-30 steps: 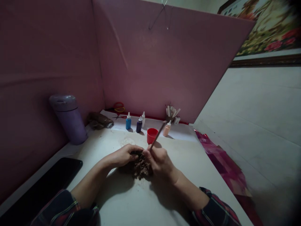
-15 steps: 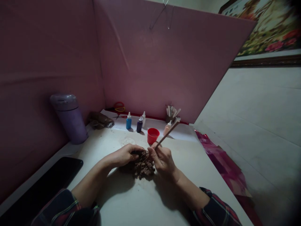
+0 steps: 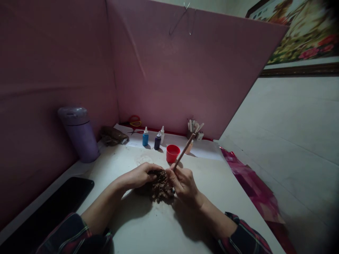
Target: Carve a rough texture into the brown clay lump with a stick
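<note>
A lumpy brown clay mass (image 3: 160, 187) lies on the white table (image 3: 148, 225) between my hands. My left hand (image 3: 139, 175) curls round its left side, fingers closed against the clay. My right hand (image 3: 183, 182) pinches a thin wooden stick (image 3: 184, 151) that slants up and to the right, its lower tip at the top of the clay. Both sleeves are plaid.
A red cup (image 3: 172, 153) stands just behind the clay. Small paint bottles (image 3: 145, 137) and a holder of tools (image 3: 194, 128) line the back. A purple flask (image 3: 78, 133), scissors (image 3: 134, 123) and a black tablet (image 3: 53, 208) sit left. Pink boards wall the desk.
The stick in my right hand has tilted, first lower to the right and then steeper again. My left hand has stayed on the clay.
</note>
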The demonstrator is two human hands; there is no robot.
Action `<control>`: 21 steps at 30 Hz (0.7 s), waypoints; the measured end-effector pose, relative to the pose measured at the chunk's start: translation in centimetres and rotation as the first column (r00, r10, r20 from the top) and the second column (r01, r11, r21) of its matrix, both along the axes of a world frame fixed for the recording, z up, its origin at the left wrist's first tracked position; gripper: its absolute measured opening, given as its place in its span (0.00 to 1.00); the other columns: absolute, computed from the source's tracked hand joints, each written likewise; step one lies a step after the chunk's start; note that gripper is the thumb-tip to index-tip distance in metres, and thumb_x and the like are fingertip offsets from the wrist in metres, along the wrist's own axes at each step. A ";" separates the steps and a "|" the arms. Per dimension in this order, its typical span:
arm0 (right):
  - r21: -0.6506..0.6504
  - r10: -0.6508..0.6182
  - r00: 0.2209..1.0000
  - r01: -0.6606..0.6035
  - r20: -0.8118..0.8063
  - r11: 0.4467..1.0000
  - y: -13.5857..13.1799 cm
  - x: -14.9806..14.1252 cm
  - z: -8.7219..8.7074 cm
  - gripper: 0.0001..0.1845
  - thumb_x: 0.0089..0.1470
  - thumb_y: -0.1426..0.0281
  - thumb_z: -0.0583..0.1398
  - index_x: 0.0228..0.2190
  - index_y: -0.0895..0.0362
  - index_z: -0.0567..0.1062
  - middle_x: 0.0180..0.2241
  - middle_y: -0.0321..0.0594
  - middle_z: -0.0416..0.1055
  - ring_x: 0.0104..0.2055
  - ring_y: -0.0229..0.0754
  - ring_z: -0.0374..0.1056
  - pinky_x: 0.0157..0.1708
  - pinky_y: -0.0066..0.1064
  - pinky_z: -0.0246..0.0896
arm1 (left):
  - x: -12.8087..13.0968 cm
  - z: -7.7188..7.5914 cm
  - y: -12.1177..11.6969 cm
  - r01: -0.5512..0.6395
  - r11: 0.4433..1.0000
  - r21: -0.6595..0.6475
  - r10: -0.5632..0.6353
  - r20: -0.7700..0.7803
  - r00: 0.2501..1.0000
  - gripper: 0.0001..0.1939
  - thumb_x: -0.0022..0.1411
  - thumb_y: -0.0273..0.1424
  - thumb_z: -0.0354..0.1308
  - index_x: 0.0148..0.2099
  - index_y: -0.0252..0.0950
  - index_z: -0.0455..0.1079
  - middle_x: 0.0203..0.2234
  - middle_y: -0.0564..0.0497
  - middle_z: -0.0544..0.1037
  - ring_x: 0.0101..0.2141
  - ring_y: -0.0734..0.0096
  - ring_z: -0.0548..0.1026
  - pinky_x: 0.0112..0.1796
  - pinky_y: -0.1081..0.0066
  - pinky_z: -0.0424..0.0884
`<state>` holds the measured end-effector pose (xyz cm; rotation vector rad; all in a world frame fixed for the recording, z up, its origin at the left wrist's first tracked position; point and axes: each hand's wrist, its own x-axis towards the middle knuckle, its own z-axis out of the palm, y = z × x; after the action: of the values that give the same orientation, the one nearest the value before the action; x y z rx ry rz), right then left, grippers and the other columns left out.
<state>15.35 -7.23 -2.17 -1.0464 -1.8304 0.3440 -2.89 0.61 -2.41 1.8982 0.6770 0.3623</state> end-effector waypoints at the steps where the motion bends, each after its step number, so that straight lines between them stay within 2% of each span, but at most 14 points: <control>1: 0.000 -0.021 0.999 0.021 -0.041 1.000 0.0 0.1 0.0 0.15 0.64 0.65 0.51 0.26 0.55 0.68 0.17 0.33 0.64 0.19 0.36 0.61 0.21 0.27 0.58 | 0.0 -0.1 0.0 -0.001 1.000 0.001 0.001 -0.002 1.000 0.23 0.53 0.24 0.51 0.52 0.31 0.72 0.46 0.46 0.78 0.46 0.61 0.72 0.50 0.65 0.65; 4: 0.012 -0.069 0.991 0.071 -0.113 0.997 -0.1 0.4 0.2 0.15 0.64 0.65 0.51 0.26 0.55 0.67 0.18 0.34 0.64 0.19 0.36 0.61 0.21 0.27 0.58 | 0.0 -0.1 0.1 -0.012 1.000 -0.001 0.012 -0.002 1.000 0.23 0.53 0.23 0.51 0.52 0.32 0.72 0.46 0.46 0.78 0.47 0.61 0.72 0.50 0.65 0.65; 12: 0.117 -0.017 0.993 0.003 0.117 0.993 0.1 -0.8 -0.1 0.11 0.64 0.70 0.49 0.32 0.55 0.68 0.22 0.36 0.67 0.22 0.36 0.63 0.24 0.27 0.59 | 0.0 -0.1 -0.1 0.015 1.000 -0.028 -0.014 0.033 0.999 0.22 0.53 0.23 0.51 0.50 0.33 0.73 0.43 0.48 0.79 0.45 0.61 0.72 0.49 0.65 0.66; 14: 0.133 -0.027 0.991 0.010 0.134 0.991 0.4 -1.0 -0.4 0.12 0.64 0.69 0.49 0.32 0.56 0.69 0.23 0.37 0.68 0.23 0.37 0.65 0.26 0.27 0.60 | 0.0 -0.3 0.1 0.024 0.999 -0.038 -0.022 0.049 0.999 0.22 0.53 0.24 0.51 0.51 0.33 0.72 0.43 0.48 0.78 0.45 0.61 0.72 0.49 0.65 0.66; 16: 0.095 -0.087 0.995 0.082 0.051 0.992 0.8 -0.9 -0.6 0.16 0.64 0.66 0.50 0.26 0.56 0.69 0.22 0.38 0.68 0.23 0.37 0.65 0.26 0.27 0.61 | 0.0 -0.4 0.2 0.015 1.000 -0.020 -0.015 0.035 0.999 0.23 0.52 0.23 0.51 0.51 0.33 0.72 0.44 0.48 0.78 0.46 0.61 0.72 0.50 0.65 0.65; 18: 0.000 -0.185 0.975 0.186 -0.121 0.983 1.2 -0.5 -0.7 0.20 0.64 0.63 0.50 0.22 0.56 0.67 0.19 0.36 0.65 0.20 0.36 0.63 0.22 0.26 0.60 | 0.0 -0.5 0.3 0.012 1.000 0.009 -0.012 0.012 1.000 0.23 0.52 0.23 0.51 0.51 0.33 0.73 0.45 0.48 0.78 0.47 0.61 0.72 0.50 0.65 0.65; 20: -0.084 -0.259 0.931 0.246 -0.257 0.966 1.4 -0.2 -0.8 0.21 0.64 0.60 0.50 0.23 0.56 0.67 0.16 0.33 0.63 0.16 0.34 0.60 0.18 0.25 0.58 | 0.0 -0.4 0.4 0.024 1.000 0.020 -0.024 0.001 1.000 0.24 0.51 0.23 0.52 0.51 0.34 0.73 0.45 0.49 0.78 0.47 0.61 0.71 0.50 0.64 0.65; 21: -0.090 -0.266 0.924 0.251 -0.273 0.964 1.4 -0.1 -0.8 0.20 0.64 0.60 0.51 0.24 0.56 0.68 0.16 0.33 0.63 0.16 0.34 0.60 0.17 0.25 0.57 | 0.0 -0.4 0.4 0.025 0.999 0.022 -0.025 -0.003 1.000 0.24 0.51 0.22 0.51 0.51 0.34 0.73 0.45 0.49 0.78 0.47 0.61 0.71 0.50 0.64 0.65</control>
<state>15.29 -5.87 -2.93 -1.1947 -1.4147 0.3641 -2.87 0.97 -2.80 1.9262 0.6530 0.3526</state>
